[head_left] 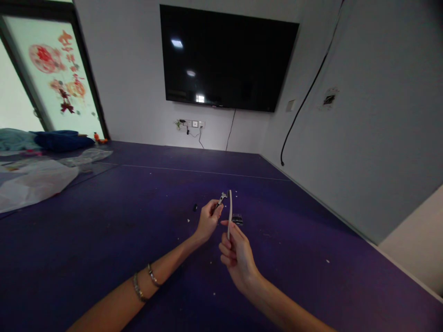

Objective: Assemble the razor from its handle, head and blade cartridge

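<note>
My left hand (207, 221) is closed around a small silvery tool with a jaw-like head (223, 196); its exact kind is too small to make out. Close to that head, on its right, stands the upper part of a thin white strip (230, 205), slightly curved and nearly upright. My right hand (238, 256) pinches this strip near its lower end between thumb and fingers. Whether the tool touches the strip, I cannot tell. Just behind the strip, a small dark, patterned item (237, 219) lies on the purple surface (155, 258).
Left of my left hand lies a small black piece (195, 207), with several white scraps scattered around. Clear plastic sheeting (41, 180) and blue cloth (64, 139) are at the far left. A black cable (304, 99) hangs along the right wall; a television (228, 60) hangs ahead.
</note>
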Demonstrator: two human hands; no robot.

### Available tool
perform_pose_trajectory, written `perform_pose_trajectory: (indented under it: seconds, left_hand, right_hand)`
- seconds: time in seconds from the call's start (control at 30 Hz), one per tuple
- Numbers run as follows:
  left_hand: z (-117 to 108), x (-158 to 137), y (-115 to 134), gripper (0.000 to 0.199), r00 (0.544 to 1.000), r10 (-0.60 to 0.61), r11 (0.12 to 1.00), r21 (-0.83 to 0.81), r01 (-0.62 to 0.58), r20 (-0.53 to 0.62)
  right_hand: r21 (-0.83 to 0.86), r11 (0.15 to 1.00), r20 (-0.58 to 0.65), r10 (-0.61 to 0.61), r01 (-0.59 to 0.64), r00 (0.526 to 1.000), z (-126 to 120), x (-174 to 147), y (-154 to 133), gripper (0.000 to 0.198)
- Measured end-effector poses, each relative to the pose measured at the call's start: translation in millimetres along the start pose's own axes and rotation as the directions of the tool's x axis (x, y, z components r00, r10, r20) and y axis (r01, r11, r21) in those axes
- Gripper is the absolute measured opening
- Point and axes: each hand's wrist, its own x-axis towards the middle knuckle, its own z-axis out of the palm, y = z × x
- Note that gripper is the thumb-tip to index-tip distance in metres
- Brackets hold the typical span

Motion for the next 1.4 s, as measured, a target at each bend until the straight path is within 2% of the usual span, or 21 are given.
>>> perform_pose_trajectory:
  seconds: [0.13, 0.2, 0.37, 0.53, 0.67, 0.8, 0.97, 1.1, 1.23, 1.4]
  left_hand:
    - [-3, 2, -2, 0.022, 0.999, -0.039, 0.999, -0.026, 0.039, -0.026]
    - [-4, 3, -2, 0.022, 0.997, -0.064, 0.997, -0.039, 0.063, -0.032]
    - [-7, 6, 0, 0.027, 0.994, -0.096, 0.995, -0.036, 0.098, 0.047]
    - [-10, 15, -4, 0.031, 0.990, -0.106, 0.994, -0.014, 0.108, 0.090]
    - [-14, 18, -9, 0.027, 0.995, -0.085, 0.996, 0.031, 0.083, 0.046]
    - [-15, 16, -8, 0.026, 0.992, -0.104, 0.994, 0.025, 0.102, 0.075]
    - [-13, 13, -7, 0.023, 0.991, -0.083, 0.989, 0.131, 0.069, 0.105]
    - [-14, 11, -5, 0.024, 0.989, -0.061, 0.985, 0.169, 0.038, 0.135]
    - [-14, 8, -2, 0.025, 0.981, -0.066, 0.987, 0.155, 0.038, 0.182]
    - [-10, 4, 1, 0.026, 0.964, -0.055, 0.993, 0.115, 0.026, 0.259]
  right_hand:
    - [-0.040, 0.998, 0.009, 0.048, -0.048, 0.999, 0, -9, 11, 0.031]
    - [-0.048, 0.999, 0.020, 0.008, -0.007, 1.000, -1, -9, 9, 0.031]
    - [-0.040, 0.982, 0.035, -0.186, 0.187, 0.982, -8, 16, -27, 0.023]
    - [-0.115, 0.965, -0.017, -0.240, 0.236, 0.971, -31, 49, -66, 0.027]
    - [-0.272, 0.918, -0.039, -0.308, 0.287, 0.950, -60, 70, -77, 0.028]
    - [-0.532, 0.793, 0.006, -0.346, 0.296, 0.938, -86, 87, -84, 0.030]
    - [-0.812, 0.489, 0.120, -0.394, 0.318, 0.911, -97, 89, -97, 0.045]
    - [-0.909, 0.289, 0.197, -0.334, 0.299, 0.922, -92, 81, -106, 0.049]
    - [-0.932, 0.183, 0.252, -0.290, 0.312, 0.923, -83, 76, -104, 0.050]
    - [-0.932, 0.122, 0.299, -0.272, 0.341, 0.915, -81, 77, -96, 0.049]
